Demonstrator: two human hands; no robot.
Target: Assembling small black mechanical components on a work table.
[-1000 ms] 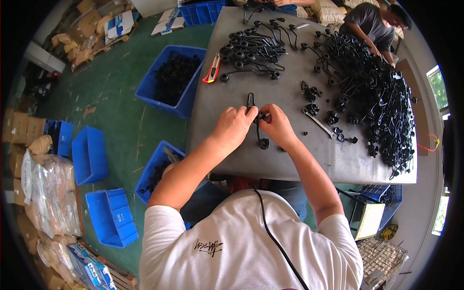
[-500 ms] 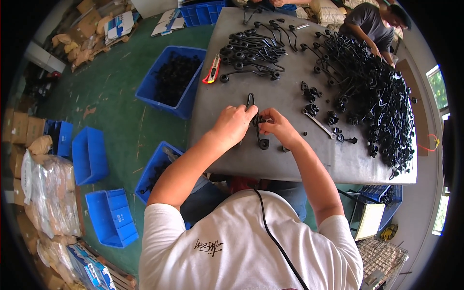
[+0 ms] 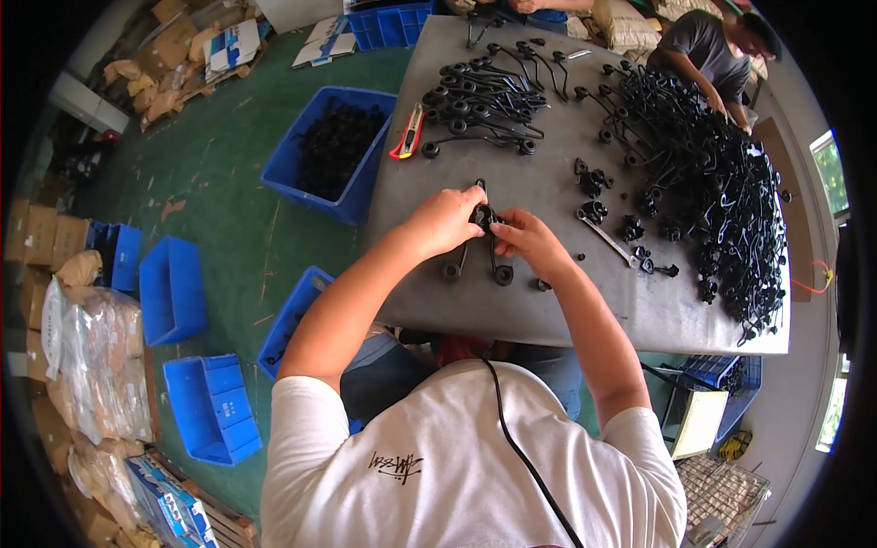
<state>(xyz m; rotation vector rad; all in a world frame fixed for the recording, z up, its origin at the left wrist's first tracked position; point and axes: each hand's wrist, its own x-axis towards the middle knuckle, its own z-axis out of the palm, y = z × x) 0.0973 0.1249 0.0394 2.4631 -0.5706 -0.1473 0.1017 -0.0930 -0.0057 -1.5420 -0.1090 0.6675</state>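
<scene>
My left hand [image 3: 448,219] and my right hand [image 3: 528,241] meet over the grey table [image 3: 548,301], both gripping a black metal rod part [image 3: 484,217] with ring ends. Two of its arms hang toward me, ending in round eyes [image 3: 502,274] that rest on the table. A small black nut [image 3: 543,285] lies just beside my right wrist. A silver wrench [image 3: 607,236] lies to the right of my right hand.
A large heap of black rods [image 3: 731,210] fills the table's right side, a smaller sorted group [image 3: 480,91] the far middle, a red utility knife [image 3: 408,132] beside it. Blue bins [image 3: 329,151] stand on the green floor at left. Another person [image 3: 708,50] works at the far right corner.
My hands have stayed in place over the part, with only small finger shifts. The part's arms now hang further toward me on the table.
</scene>
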